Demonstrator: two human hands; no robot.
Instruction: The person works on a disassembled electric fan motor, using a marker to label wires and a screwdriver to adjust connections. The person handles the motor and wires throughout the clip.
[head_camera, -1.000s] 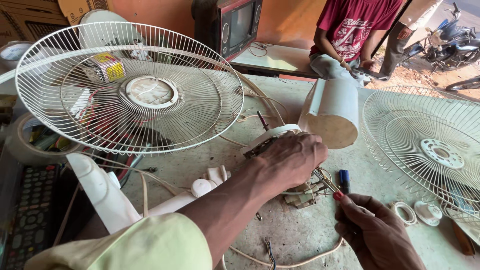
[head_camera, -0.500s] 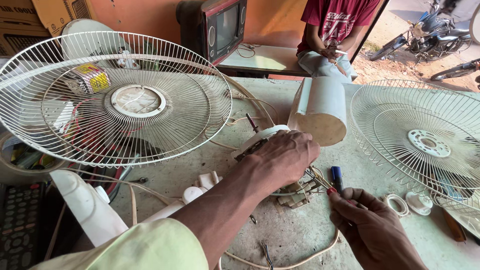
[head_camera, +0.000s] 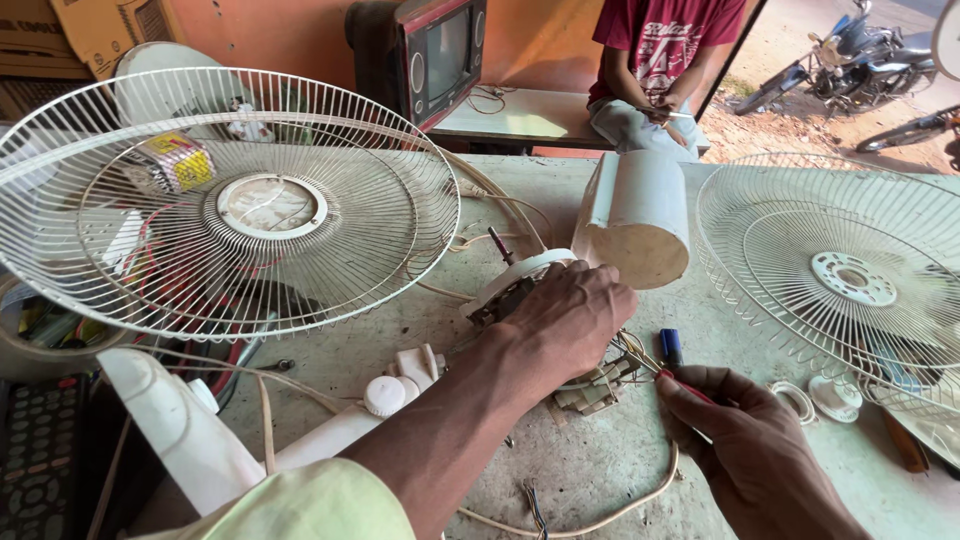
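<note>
My left hand (head_camera: 565, 318) rests on top of a fan motor (head_camera: 515, 283) with a white front plate and a steel shaft, gripping it on the grey bench (head_camera: 620, 470). My right hand (head_camera: 745, 435) holds a thin red-handled tool (head_camera: 678, 385), its tip pointing into the loose wires and small switch block (head_camera: 590, 390) beside the motor. A white motor cover (head_camera: 637, 215) lies on its side just behind my left hand. A blue-capped piece (head_camera: 670, 345) lies near the tool.
A white fan guard (head_camera: 215, 200) leans at the left, another fan guard (head_camera: 850, 280) lies at the right. A white fan stand (head_camera: 190, 430) and a cord cross the front. Small white caps (head_camera: 830, 397) sit at the right. A seated person (head_camera: 655, 65) and an old television (head_camera: 430, 55) are behind.
The view has shifted slightly, so everything sits lower and to the left in the picture. My left hand stays on the motor; my right hand keeps the tool by the wires.
</note>
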